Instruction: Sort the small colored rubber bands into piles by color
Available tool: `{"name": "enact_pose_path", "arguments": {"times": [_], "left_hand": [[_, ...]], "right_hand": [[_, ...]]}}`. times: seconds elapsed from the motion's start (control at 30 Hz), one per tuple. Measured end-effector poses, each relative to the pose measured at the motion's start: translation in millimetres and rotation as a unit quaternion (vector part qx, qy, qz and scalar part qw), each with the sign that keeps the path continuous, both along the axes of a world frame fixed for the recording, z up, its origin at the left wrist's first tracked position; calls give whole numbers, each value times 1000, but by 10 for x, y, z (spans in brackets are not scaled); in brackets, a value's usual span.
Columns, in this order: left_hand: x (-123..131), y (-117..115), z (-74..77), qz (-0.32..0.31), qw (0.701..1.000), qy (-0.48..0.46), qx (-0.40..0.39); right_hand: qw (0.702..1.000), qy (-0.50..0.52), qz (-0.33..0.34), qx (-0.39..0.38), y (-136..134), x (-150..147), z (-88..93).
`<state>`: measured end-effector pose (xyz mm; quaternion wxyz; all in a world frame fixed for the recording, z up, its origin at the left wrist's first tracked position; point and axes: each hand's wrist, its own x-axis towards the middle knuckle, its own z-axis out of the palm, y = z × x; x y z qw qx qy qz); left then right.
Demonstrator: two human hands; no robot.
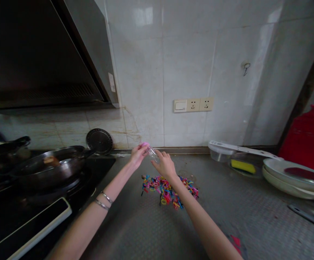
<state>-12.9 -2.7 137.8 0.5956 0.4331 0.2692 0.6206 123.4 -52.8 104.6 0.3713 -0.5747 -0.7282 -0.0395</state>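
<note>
Two bare hands are raised over the table (135,224) near the centre of the frame. The fingers of the left hand (137,156) pinch a pink cap (145,144), while those of the right hand (164,164) close around a small clear bottle (153,154), which sits tilted between both hands. Just below centre, a loose heap of multicoloured rubber bands (170,193) lies spread on the table, partly behind the right forearm. A steel pan (74,168) stands at the left of the frame; a yellow sponge (242,167) lies at the right.
</note>
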Motion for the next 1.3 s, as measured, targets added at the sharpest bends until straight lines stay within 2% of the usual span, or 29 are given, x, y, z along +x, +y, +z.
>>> {"name": "enact_pose_path", "arguments": {"times": [0.13,0.23,0.4,0.5,0.6,0.7,0.87,1.0,1.13,1.3], "left_hand": [[22,61,-19,17,998,46,34],[11,110,-27,47,990,114,65],[-12,129,-9,111,949,274,113],[9,129,4,132,930,312,142],[55,124,9,134,927,310,166],[105,92,16,103,941,275,169],[168,11,-8,47,966,187,173],[185,-21,-89,16,976,131,174],[174,-46,-158,-29,976,123,176],[151,-86,-175,-42,973,154,165]], "right_hand": [[1000,-6,-8,-1,-5,8,7],[1000,-12,-16,-5,-1,23,-2],[1000,-17,-13,19,2,71,-51],[1000,5,-3,25,27,101,-102],[997,66,29,20,100,114,-161],[980,170,101,-11,205,109,-204],[904,332,241,-115,312,82,-209],[855,401,296,-146,324,83,-202],[841,415,308,-158,338,95,-234],[852,387,304,-176,356,72,-284]]}}
